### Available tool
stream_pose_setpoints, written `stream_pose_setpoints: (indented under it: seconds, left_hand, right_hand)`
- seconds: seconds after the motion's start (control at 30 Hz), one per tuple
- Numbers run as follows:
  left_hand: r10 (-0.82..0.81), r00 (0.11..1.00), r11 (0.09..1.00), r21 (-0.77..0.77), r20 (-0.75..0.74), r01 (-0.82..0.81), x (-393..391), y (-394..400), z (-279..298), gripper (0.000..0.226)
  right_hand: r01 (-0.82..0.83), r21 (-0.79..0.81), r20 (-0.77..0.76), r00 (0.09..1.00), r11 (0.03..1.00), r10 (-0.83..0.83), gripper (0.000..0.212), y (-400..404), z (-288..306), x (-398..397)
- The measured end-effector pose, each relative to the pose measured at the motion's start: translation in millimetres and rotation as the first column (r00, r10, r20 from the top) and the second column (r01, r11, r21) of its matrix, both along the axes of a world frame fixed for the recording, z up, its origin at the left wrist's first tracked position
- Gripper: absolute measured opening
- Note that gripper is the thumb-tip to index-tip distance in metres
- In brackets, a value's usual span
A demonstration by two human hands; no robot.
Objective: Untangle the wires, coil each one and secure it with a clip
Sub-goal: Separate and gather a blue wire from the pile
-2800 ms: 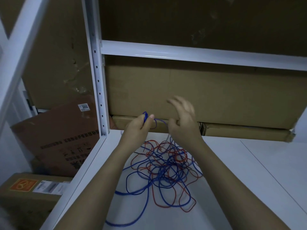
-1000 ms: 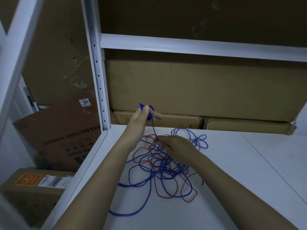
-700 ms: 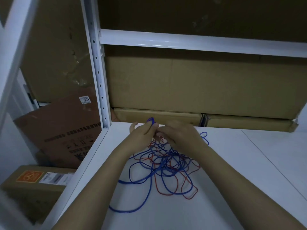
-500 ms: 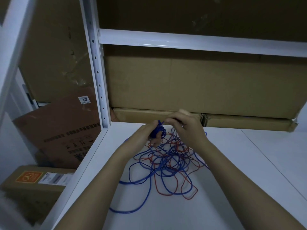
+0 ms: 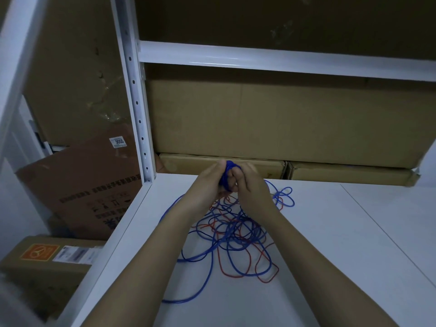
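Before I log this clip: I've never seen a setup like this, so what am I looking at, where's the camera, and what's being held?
There is no machine here: a person works with bare hands, and the single camera sits on their head, looking forward and down. The left hand and the right hand meet over a white shelf, both gripping a small bundle of blue wire between them. Below the hands, the rest of the blue wire lies in loose loops tangled with a red wire. Cardboard boxes are stacked behind. No clip is visible in this picture.
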State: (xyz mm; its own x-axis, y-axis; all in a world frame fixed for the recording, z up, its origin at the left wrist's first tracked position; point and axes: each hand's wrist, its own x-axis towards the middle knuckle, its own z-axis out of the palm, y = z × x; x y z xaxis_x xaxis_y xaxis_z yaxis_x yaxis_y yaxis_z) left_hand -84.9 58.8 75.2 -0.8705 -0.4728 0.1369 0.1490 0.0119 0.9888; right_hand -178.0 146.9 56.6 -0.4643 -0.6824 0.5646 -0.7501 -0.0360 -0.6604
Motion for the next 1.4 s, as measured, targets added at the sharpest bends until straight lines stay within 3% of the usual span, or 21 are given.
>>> stream_pose_setpoints:
  seconds: [0.07,0.23,0.37,0.5,0.57,0.73,0.87,0.97,1.07,1.17,1.27,1.33,1.4]
  left_hand:
    - [0.047,0.998,0.995,-0.092,0.042,-0.043,0,1,2,0.039]
    - [0.158,0.985,0.921,-0.369,0.072,-0.121,3,-5,1,0.043]
    - [0.257,0.966,0.884,-0.401,-0.017,-0.242,7,-2,5,0.028]
    - [0.498,0.843,0.764,-0.356,-0.203,-0.537,18,-19,10,0.011]
    - [0.466,0.869,0.779,-0.389,-0.167,-0.492,23,-30,12,0.012]
    - [0.159,0.987,0.82,-0.56,0.025,-0.118,18,-15,12,0.033]
    - [0.1,0.99,0.747,-0.665,0.097,-0.01,14,-10,10,0.019]
    - [0.046,0.987,0.793,-0.606,0.154,0.058,15,-11,14,0.031]
    - [-0.05,0.987,0.851,-0.512,0.15,0.121,16,-5,16,0.021]
    - [0.064,0.996,0.806,-0.591,0.054,-0.02,12,-1,10,0.022]
    - [0.213,0.974,0.75,-0.626,-0.074,-0.212,5,-2,3,0.027]
    - [0.294,0.945,0.713,-0.627,-0.14,-0.315,0,-4,0,0.034]
    - [0.349,0.92,0.686,-0.619,-0.18,-0.382,-3,-5,-3,0.034]
  right_hand:
    - [0.076,0.047,-0.043,0.996,0.996,-0.074,0.03,-2,-2,1]
    - [0.02,0.041,0.004,1.0,0.999,-0.02,0.032,-2,-1,4]
    - [0.027,-0.001,0.024,0.999,1.0,-0.027,0.025,-8,3,6]
    - [0.172,0.032,0.027,0.984,0.985,-0.173,0.029,-2,7,-6]
    - [0.168,0.084,-0.022,0.986,0.982,-0.166,0.03,5,8,-11]
    - [0.04,0.248,-0.162,0.987,0.968,0.001,0.02,10,16,-7]
    - [-0.001,0.307,-0.165,0.985,0.952,0.054,0.021,15,23,-11]
    - [-0.081,0.315,-0.05,0.993,0.946,0.102,0.027,19,25,-15]
    - [-0.114,0.202,0.046,0.993,0.973,0.107,0.033,21,27,-12]
    - [-0.072,0.053,0.09,0.994,0.996,0.068,0.033,17,29,-5]
    - [-0.026,-0.067,0.369,0.928,0.997,0.049,0.038,13,30,-2]
    - [-0.021,-0.039,0.442,0.896,0.999,0.036,0.046,15,28,-1]
    - [-0.064,0.014,0.421,0.906,0.998,0.052,0.042,16,26,5]
